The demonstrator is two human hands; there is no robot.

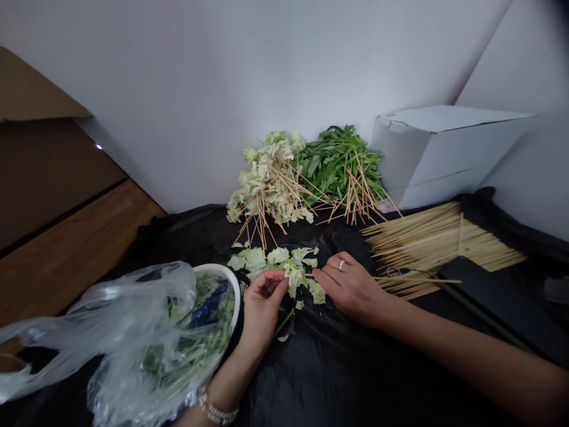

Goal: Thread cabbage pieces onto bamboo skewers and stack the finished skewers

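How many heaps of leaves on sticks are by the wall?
2: the pale heap on the left, and the green heap beside it, nearer the white box.

The left wrist (232,379) wears a bracelet (217,413), the right fingers (329,276) a silvery ring (341,265).

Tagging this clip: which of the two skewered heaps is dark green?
The right heap, beside the white box; the left heap is pale, whitish green.
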